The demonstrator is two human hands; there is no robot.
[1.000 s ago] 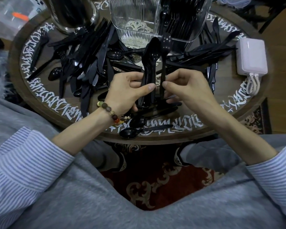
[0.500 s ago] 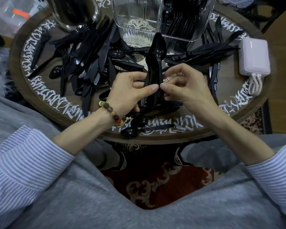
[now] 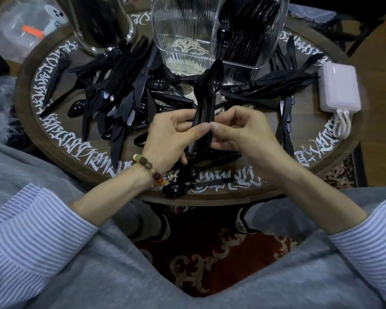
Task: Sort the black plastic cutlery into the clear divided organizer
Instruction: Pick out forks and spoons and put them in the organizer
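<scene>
blue-and-white striped sleeves (image 3: 31, 230) pushed up the forearms, grey trousers (image 3: 98, 275), beaded bracelet (image 3: 149, 167) on left wrist

Black spoons (image 3: 206, 101), striped sleeves (image 3: 25, 233), seemingly pale-pink charger (image 3: 339, 90)

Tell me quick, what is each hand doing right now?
Left hand: closed, gripping the stack of black spoons upright by the handles.
Right hand: fingers curled, thumb and fingertips pinching the same stack's handles from the other side.
</scene>
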